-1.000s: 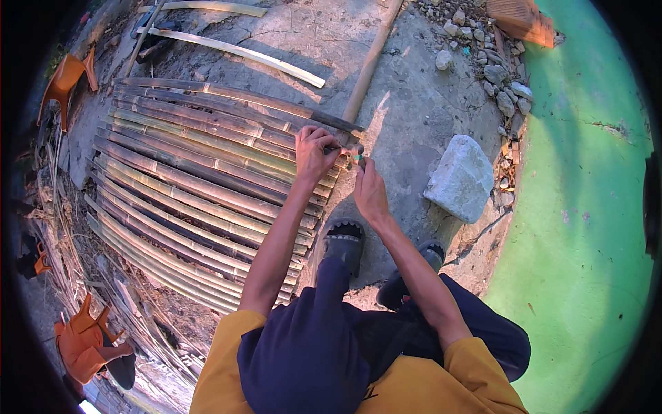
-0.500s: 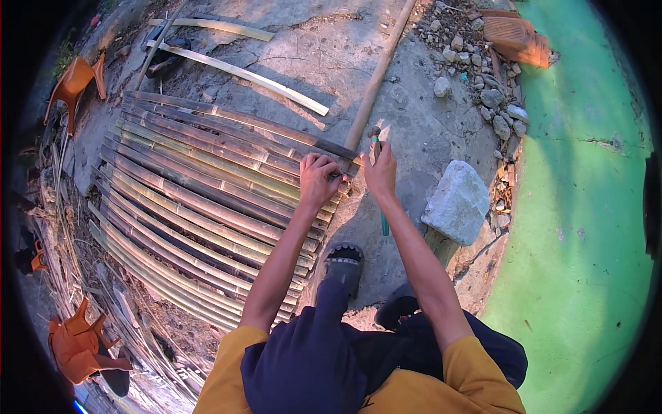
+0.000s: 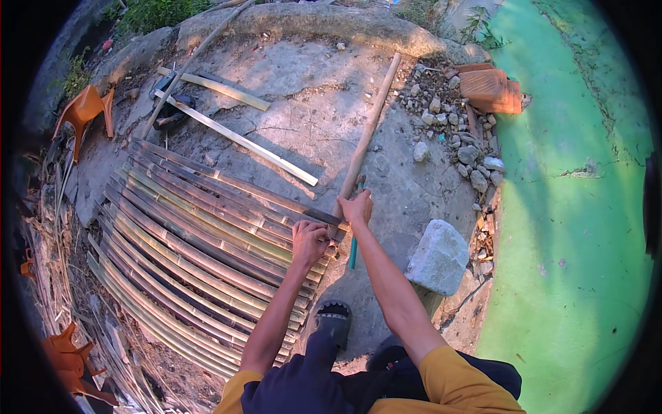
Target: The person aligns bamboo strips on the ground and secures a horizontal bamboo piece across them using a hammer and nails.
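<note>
Split bamboo slats (image 3: 186,234), brown and yellowish, lie side by side as a panel on the ground in front of me and to the left. My left hand (image 3: 308,243) is closed at the right-hand ends of the upper slats, fingers pinched together. Whatever may be between those fingers is too small to make out. My right hand (image 3: 356,207) is wrapped round a hammer (image 3: 353,254) with a green handle, its head mostly hidden beyond the fingers. This hand is close to the right end of the topmost dark slat, beside a round wooden pole (image 3: 369,134).
A pale stone block (image 3: 438,257) sits right of my right forearm. Rubble (image 3: 463,148) and stacked orange tiles (image 3: 489,90) edge a green-painted floor (image 3: 558,276). Two loose bamboo strips (image 3: 241,141) lie beyond the panel. Orange plastic chairs (image 3: 84,116) stand at far left.
The view has tilted up, so the scene sits lower in it. My right hand with the hammer has shifted left toward the slat end and pole. My left hand keeps its place on the slats.
</note>
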The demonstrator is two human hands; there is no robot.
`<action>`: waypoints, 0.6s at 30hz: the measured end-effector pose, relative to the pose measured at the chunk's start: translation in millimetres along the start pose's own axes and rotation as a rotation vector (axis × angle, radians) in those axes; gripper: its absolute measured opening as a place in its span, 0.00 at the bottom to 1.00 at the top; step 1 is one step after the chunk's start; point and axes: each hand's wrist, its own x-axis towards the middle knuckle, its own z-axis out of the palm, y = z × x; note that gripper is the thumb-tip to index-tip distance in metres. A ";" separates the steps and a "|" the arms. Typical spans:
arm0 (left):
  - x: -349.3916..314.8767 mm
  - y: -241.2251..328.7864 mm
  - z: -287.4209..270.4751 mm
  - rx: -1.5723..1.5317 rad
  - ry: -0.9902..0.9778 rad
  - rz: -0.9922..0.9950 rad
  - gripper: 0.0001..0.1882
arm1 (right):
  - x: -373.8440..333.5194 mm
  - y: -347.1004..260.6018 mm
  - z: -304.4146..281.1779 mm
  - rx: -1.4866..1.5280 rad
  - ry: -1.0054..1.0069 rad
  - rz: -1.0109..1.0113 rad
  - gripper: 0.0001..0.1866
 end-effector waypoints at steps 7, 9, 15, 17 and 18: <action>-9.9 -4.1 -4.3 0.006 0.001 0.034 0.11 | -13.4 3.3 -7.8 0.076 -0.128 0.050 0.37; -8.1 -1.8 -3.4 0.001 0.005 0.041 0.11 | -10.0 5.1 -12.5 0.064 -0.124 0.043 0.36; -32.5 -5.7 0.9 0.011 -0.086 0.029 0.10 | -31.3 20.6 -17.5 -0.066 -0.066 0.039 0.37; -35.3 -9.6 -1.0 -0.008 -0.029 0.052 0.10 | -39.3 27.2 -18.6 0.063 -0.133 0.006 0.38; -30.4 -10.4 -2.7 -0.019 -0.035 0.060 0.10 | -43.2 30.6 -19.0 0.042 -0.047 -0.107 0.32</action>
